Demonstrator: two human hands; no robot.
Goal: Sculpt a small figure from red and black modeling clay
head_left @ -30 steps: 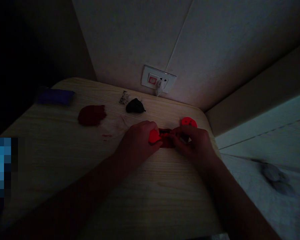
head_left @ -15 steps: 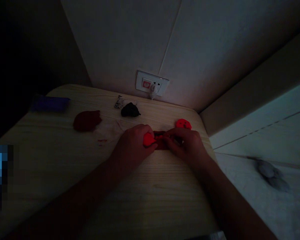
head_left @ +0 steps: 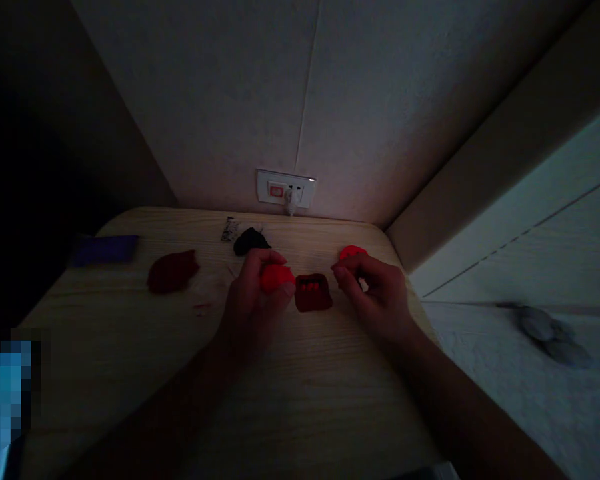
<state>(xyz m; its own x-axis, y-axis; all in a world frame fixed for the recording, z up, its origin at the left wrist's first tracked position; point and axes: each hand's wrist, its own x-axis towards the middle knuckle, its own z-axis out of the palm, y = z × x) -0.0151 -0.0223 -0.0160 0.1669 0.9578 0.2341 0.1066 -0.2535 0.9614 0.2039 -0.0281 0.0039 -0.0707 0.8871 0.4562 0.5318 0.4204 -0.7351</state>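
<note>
My left hand (head_left: 250, 303) is closed around a bright red lump of modelling clay (head_left: 275, 277), held just left of a dark red square piece of clay (head_left: 314, 302). A short row of small bright red balls (head_left: 310, 287) lies near the square's far edge, below a dark strip. My right hand (head_left: 383, 297) hovers to the right of the square, thumb and forefinger pinched together; whatever may be between them is too small to make out. Partly behind that hand sits a bright red flat round piece (head_left: 353, 251) with dark marks.
Black clay (head_left: 251, 241) lies behind my left hand beside a small patterned scrap (head_left: 229, 229). Further left are a dark red flattened piece (head_left: 173, 272) and a purple packet (head_left: 106, 249). A wall socket (head_left: 286, 189) with a plug is above the wooden tabletop's (head_left: 300, 380) back edge.
Both hands have drawn apart from the dark red square, uncovering it and its small balls. The left hand has moved left with the red lump. The camera view has tilted upward.
</note>
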